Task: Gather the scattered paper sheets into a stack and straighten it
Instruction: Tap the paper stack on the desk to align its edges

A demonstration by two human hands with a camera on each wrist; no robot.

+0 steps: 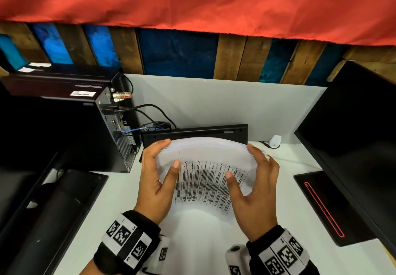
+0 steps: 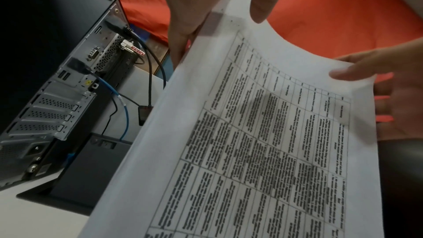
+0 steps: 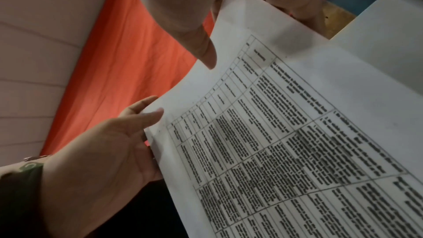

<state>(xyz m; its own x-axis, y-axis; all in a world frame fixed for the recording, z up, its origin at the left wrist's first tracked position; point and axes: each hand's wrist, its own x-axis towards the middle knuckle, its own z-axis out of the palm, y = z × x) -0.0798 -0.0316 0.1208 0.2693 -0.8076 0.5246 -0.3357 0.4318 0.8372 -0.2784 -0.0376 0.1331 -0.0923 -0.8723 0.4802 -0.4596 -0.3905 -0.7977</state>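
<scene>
A stack of white paper sheets (image 1: 203, 180) stands on edge on the white desk (image 1: 192, 242), its top bowed, with a printed table on the front sheet. My left hand (image 1: 154, 167) grips the stack's left edge, thumb on the front and fingers behind. At the right edge my right hand (image 1: 257, 176) holds it the same way. The left wrist view shows the stack (image 2: 263, 142) between my left hand (image 2: 194, 6) and right hand (image 2: 400, 82). In the right wrist view, the printed sheet (image 3: 286, 142) runs from my right hand (image 3: 217, 6) to my left hand (image 3: 103, 151).
A black computer tower (image 1: 64, 129) with plugged cables (image 1: 150, 112) stands at the left. A black keyboard (image 1: 192, 133) leans upright just behind the stack. A dark monitor (image 1: 353, 135) and its base (image 1: 321, 206) are on the right, another black stand (image 1: 53, 210) on the left.
</scene>
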